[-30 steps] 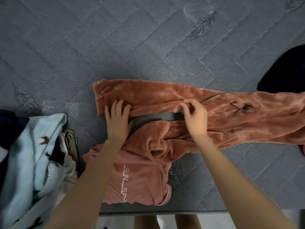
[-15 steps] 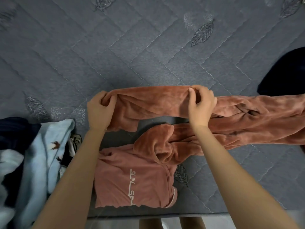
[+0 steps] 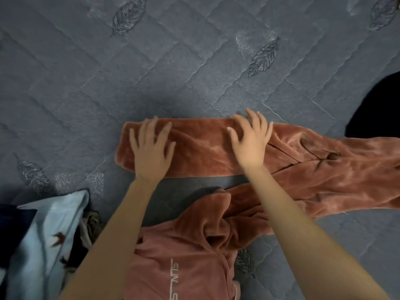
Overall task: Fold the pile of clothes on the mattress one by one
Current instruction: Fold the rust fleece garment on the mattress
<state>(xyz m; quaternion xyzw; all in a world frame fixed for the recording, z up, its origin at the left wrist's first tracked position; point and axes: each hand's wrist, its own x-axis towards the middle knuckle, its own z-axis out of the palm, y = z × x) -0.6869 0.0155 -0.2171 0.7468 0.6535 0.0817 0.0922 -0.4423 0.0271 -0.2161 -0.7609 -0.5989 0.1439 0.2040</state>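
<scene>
Having dropped the pinched fold since the earlier frame, keep left hand point(image 3: 151, 150) and right hand point(image 3: 251, 141) spread flat on the rust fleece garment point(image 3: 205, 152) lying across the mattress point(image 3: 108, 83), sweeping outward to press the crease even.

The rust-coloured garment point(image 3: 216, 154) is plush velvety cloth with a soft sheen; the grey mattress point(image 3: 108, 83) beneath it is matt quilted fabric, stitched.

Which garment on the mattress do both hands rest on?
The rust velvet garment: left hand and right hand lie spread on its far fold. No hand is on the pink lettered top or the light blue piece.
</scene>
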